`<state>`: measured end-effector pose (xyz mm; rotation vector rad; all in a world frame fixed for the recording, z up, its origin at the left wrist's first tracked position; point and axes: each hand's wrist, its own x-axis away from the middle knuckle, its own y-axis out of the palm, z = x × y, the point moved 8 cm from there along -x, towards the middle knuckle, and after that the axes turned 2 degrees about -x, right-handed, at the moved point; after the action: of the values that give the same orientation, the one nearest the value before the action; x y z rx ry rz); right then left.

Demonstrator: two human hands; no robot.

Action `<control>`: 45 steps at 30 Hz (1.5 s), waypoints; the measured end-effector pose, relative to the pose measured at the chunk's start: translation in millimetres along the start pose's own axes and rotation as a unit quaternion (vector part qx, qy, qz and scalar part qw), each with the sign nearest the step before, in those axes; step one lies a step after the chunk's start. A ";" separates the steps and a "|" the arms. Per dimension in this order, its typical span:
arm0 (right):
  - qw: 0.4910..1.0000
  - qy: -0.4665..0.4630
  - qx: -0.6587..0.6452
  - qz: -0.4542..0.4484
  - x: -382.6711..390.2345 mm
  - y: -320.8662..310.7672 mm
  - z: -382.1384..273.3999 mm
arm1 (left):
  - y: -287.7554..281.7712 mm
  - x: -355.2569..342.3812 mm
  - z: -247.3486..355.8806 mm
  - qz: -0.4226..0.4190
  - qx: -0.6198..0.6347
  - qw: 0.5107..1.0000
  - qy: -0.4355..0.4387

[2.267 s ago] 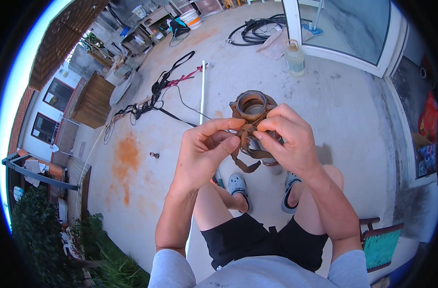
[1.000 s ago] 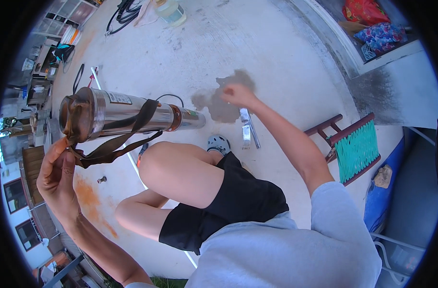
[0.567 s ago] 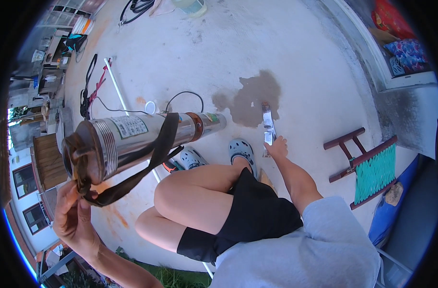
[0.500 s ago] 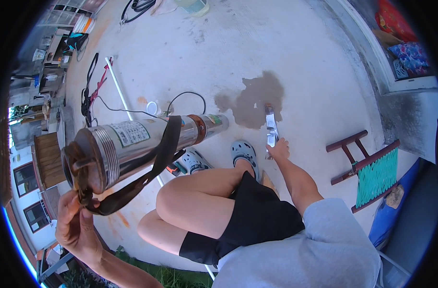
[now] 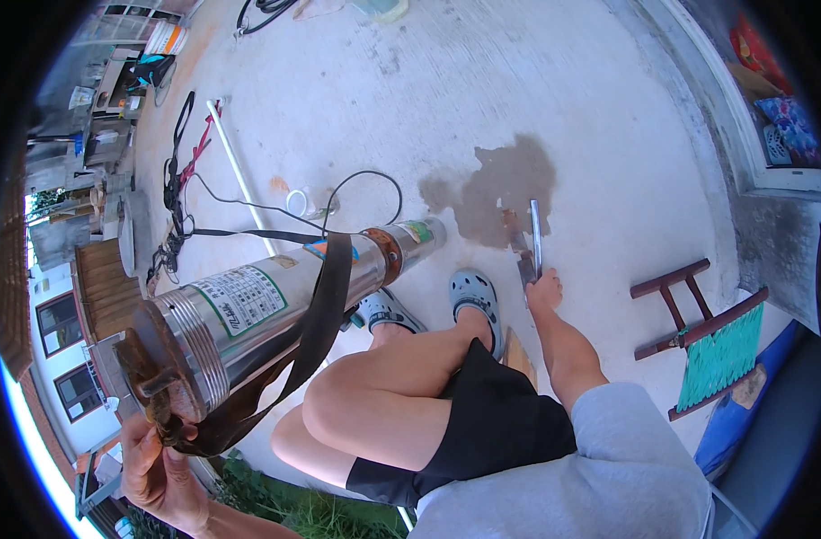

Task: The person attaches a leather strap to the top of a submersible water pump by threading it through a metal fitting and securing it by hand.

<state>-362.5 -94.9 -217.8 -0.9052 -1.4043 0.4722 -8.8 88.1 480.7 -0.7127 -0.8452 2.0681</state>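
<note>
A long stainless-steel pump [image 5: 284, 287] with a printed label slants across the left, its rusty end [image 5: 163, 359] toward me. A dark flat strap [image 5: 329, 287] loops along it and gathers at that end. There my left hand [image 5: 168, 481] is closed, its fingertips pinching the strap by the rusty fitting; part of the grip is hidden. My right hand [image 5: 544, 289], low over the concrete to the right of my feet, is closed round the near end of a long metal strip [image 5: 537, 235]. The strip's far end looks rusty and lies over a wet patch [image 5: 509, 180].
A folding stool [image 5: 720, 337] with green cord webbing lies at the right. Beyond the pump are a white pole [image 5: 235, 166], a clear jar [image 5: 301, 203], black cable [image 5: 379, 173] and tangled straps [image 5: 172, 166]. My feet in grey-blue clogs [image 5: 475, 301] rest between pump and strip.
My right hand has turned the metal strip, so its broad shiny face no longer shows. My left hand keeps its hold at the pump's rusty end. The view has shifted slightly.
</note>
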 end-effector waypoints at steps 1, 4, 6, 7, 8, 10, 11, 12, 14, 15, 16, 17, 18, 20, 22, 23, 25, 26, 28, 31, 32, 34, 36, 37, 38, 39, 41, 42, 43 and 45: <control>1.000 -0.003 -0.003 -0.001 -2.4 0.5 1.7 | 2.7 -1.4 0.1 0.001 -0.003 1.000 0.002; 0.999 0.017 -0.026 0.011 0.2 0.1 3.0 | 4.6 -2.7 2.2 0.017 -0.023 0.999 0.021; 0.998 0.005 -0.056 -0.004 -2.2 3.1 6.9 | 5.3 -2.3 3.9 0.026 -0.012 0.999 0.020; 0.998 0.000 -0.059 -0.006 -2.5 7.3 7.2 | 3.8 -1.2 4.8 0.029 -0.008 0.999 0.019; 0.996 -0.006 -0.084 0.001 -6.8 13.8 12.4 | 4.2 -1.5 5.8 0.031 -0.009 0.999 0.022; 0.994 -0.012 -0.106 0.014 -17.2 19.5 24.6 | 6.5 -1.0 -1.9 0.030 0.010 0.999 0.015; 0.990 -0.032 -0.137 -0.011 -18.2 27.6 23.0 | 5.0 -0.6 -0.2 0.034 0.006 0.999 0.014; 0.984 -0.052 -0.167 -0.036 -19.7 34.9 22.0 | 5.6 -1.5 2.4 0.030 0.010 0.999 0.020; 0.976 -0.060 -0.204 -0.037 -39.8 43.0 43.1 | 9.5 -3.2 0.8 0.035 0.032 0.999 0.026; 0.968 -0.066 -0.241 -0.036 -53.2 42.3 59.4 | 12.0 -5.4 -3.9 0.037 0.039 0.998 0.025; 0.967 -0.073 -0.242 -0.042 -56.2 44.3 61.1 | 12.9 -7.5 -0.8 0.017 0.033 0.999 0.031; 0.966 -0.080 -0.247 0.010 -55.4 37.4 65.4 | 12.2 -7.0 2.0 -0.003 0.028 0.999 0.036; 0.962 -0.085 -0.251 0.067 -58.7 28.5 75.3 | 11.3 -7.0 2.3 -0.003 0.022 0.999 0.036; 0.959 -0.082 -0.250 0.106 -69.9 24.1 105.7 | 10.9 -7.8 1.7 0.002 0.027 0.999 0.031; 0.958 -0.082 -0.227 0.155 -83.4 16.0 140.1 | 7.9 -7.0 1.5 0.014 0.038 0.999 0.034; 0.960 -0.091 -0.204 0.169 -90.1 11.7 153.2 | 8.5 -8.2 1.6 0.014 0.048 0.998 0.028; 0.974 -0.076 -0.198 0.080 -94.6 18.8 159.8 | 4.3 -4.5 2.9 0.037 0.065 0.997 0.012; 0.975 -0.077 -0.180 0.101 -119.8 -0.2 199.5 | 12.2 -11.2 -2.4 0.026 0.104 0.994 0.026; 0.979 0.017 -0.198 0.054 -120.2 -1.0 210.8 | 21.4 -17.0 -1.7 0.012 0.135 0.990 0.041; 0.994 -0.004 -0.086 0.066 -95.8 -38.1 157.8 | 23.0 -15.2 0.2 0.006 0.161 0.986 0.047; 0.995 -0.022 -0.056 0.076 -68.6 -53.5 118.3 | 17.2 -8.3 -0.9 0.016 0.154 0.988 0.019; 0.992 -0.028 -0.035 0.122 -74.0 -91.0 90.8 | 17.1 -6.9 -2.4 0.025 0.173 0.984 0.019; 0.961 -0.194 -0.130 0.147 -95.5 -133.1 58.2 | 29.1 -14.4 -8.1 0.017 0.204 0.979 0.024; 0.934 -0.246 -0.220 0.133 -102.5 -152.6 41.8 | 33.7 -17.1 -8.6 0.003 0.214 0.976 0.027; 0.898 -0.298 -0.305 0.114 -97.2 -173.6 13.5 | 39.0 -18.0 -8.0 -0.012 0.210 0.978 0.013; 0.871 -0.321 -0.363 0.084 -84.2 -194.8 -19.0 | 40.3 -17.2 -9.9 -0.002 0.213 0.977 0.000; 0.804 -0.371 -0.465 -0.002 1.9 -250.1 -110.9 | 30.5 -6.0 -10.8 0.024 0.197 0.980 -0.010; 0.770 -0.385 -0.508 -0.040 60.7 -289.4 -139.6 | 32.0 -4.2 -14.4 0.031 0.213 0.977 -0.015; 0.743 -0.410 -0.527 -0.052 118.3 -330.9 -160.2 | 35.8 -5.6 -15.1 0.035 0.225 0.974 -0.007; 0.696 -0.487 -0.523 -0.072 226.2 -397.2 -192.1 | 38.0 -9.0 -15.1 0.040 0.223 0.974 0.013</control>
<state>-231.6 -209.9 246.4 -1.5167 -2.8499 -0.0989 -10.1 67.5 444.3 -0.5283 -0.3177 2.2075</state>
